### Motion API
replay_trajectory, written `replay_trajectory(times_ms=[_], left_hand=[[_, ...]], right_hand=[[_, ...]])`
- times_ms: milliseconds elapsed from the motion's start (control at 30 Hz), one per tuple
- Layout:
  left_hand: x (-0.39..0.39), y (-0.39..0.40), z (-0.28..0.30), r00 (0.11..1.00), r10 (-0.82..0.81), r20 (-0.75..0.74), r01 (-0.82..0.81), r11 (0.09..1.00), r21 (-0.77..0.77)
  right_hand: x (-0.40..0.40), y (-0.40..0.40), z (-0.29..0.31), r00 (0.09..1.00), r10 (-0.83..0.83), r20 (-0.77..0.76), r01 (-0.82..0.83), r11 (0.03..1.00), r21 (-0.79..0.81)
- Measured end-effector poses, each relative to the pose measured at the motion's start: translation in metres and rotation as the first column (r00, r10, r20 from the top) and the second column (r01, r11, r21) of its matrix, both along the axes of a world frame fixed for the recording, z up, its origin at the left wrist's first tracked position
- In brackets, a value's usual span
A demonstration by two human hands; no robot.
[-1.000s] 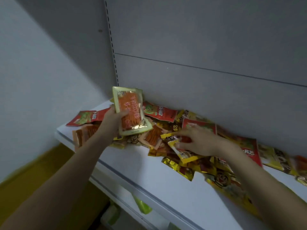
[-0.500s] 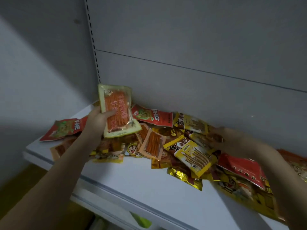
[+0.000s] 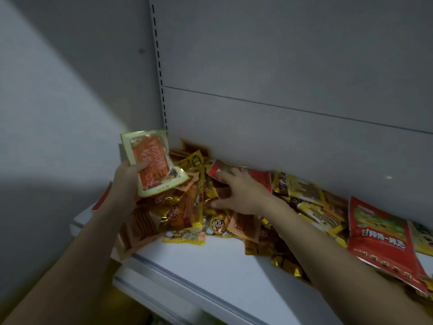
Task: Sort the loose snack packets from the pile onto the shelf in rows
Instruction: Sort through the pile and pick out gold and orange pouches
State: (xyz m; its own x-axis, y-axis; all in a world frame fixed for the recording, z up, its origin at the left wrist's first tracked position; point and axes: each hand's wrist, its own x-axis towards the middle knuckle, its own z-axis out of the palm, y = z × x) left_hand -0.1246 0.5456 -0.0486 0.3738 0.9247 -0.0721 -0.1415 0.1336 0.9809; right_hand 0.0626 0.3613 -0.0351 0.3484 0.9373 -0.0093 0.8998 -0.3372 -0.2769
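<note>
My left hand (image 3: 127, 178) grips a clear packet of orange snack sticks with a pale yellow border (image 3: 152, 160), held upright above the left end of the pile. A heap of yellow, gold, orange and red snack packets (image 3: 199, 221) lies along the back of the white shelf (image 3: 210, 273). My right hand (image 3: 243, 193) reaches into the heap, fingers spread over a red packet (image 3: 255, 173) and a brown one, thumb down by the yellow packets. Whether it grips any of them is not visible.
A large red packet (image 3: 379, 238) lies at the right end of the heap. The grey back panel (image 3: 281, 137) rises right behind the packets, with a slotted upright (image 3: 159, 66) at its left edge. A grey side wall stands to the left. The shelf's front strip is bare.
My right hand has moved left from the pile's right side to the red packet near the middle. The left hand still holds the orange packet. The view has shifted left.
</note>
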Motion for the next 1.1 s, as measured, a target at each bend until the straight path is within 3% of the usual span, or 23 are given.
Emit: replay_trajectory(times_ms=[67, 167, 233, 333, 433, 567, 700, 833, 933, 1000, 1100], left_hand=[[-0.003, 0.002, -0.012, 0.992, -0.076, -0.102, 0.084, 0.993, 0.081], [-0.011, 0.001, -0.032, 0.97, -0.047, -0.239, 0.089, 0.982, 0.167], [-0.015, 0.005, -0.041, 0.97, -0.002, -0.244, 0.046, 0.983, 0.176], [-0.017, 0.01, -0.041, 0.983, -0.009, -0.184, 0.031, 0.993, 0.118], [-0.017, 0.014, -0.038, 0.992, -0.008, -0.125, 0.02, 0.995, 0.093], [-0.024, 0.016, -0.021, 0.995, 0.07, 0.071, -0.074, 0.996, 0.057], [-0.036, 0.024, -0.008, 0.98, 0.133, 0.146, -0.135, 0.991, 0.005], [-0.046, 0.031, -0.017, 0.995, 0.1, 0.018, -0.1, 0.995, 0.007], [-0.05, 0.034, -0.037, 0.994, 0.002, -0.107, 0.002, 0.999, 0.038], [-0.052, 0.033, -0.046, 0.986, -0.02, -0.168, 0.029, 0.998, 0.048], [-0.053, 0.032, -0.05, 0.985, -0.002, -0.172, 0.011, 0.999, 0.052]], right_hand=[[-0.003, 0.005, -0.006, 0.999, 0.037, 0.011, -0.035, 0.992, -0.12], [0.005, 0.003, -0.004, 1.0, 0.029, -0.007, -0.029, 0.999, -0.027], [0.014, -0.002, 0.002, 1.0, -0.023, 0.011, 0.023, 0.999, 0.029], [0.03, -0.012, 0.007, 0.992, -0.112, 0.062, 0.107, 0.991, 0.08], [0.039, -0.014, 0.008, 0.982, -0.18, 0.056, 0.179, 0.984, 0.018], [0.032, 0.0, 0.008, 0.975, -0.202, 0.09, 0.194, 0.977, 0.085], [0.01, 0.025, 0.005, 0.98, -0.186, -0.073, 0.195, 0.971, 0.136], [-0.003, 0.045, -0.007, 0.935, -0.218, -0.28, 0.244, 0.968, 0.063], [0.002, 0.048, 0.001, 0.893, -0.212, -0.398, 0.272, 0.957, 0.1], [0.014, 0.043, 0.019, 0.897, -0.204, -0.391, 0.292, 0.939, 0.18], [0.042, 0.025, 0.053, 0.929, -0.313, -0.195, 0.351, 0.914, 0.202]])
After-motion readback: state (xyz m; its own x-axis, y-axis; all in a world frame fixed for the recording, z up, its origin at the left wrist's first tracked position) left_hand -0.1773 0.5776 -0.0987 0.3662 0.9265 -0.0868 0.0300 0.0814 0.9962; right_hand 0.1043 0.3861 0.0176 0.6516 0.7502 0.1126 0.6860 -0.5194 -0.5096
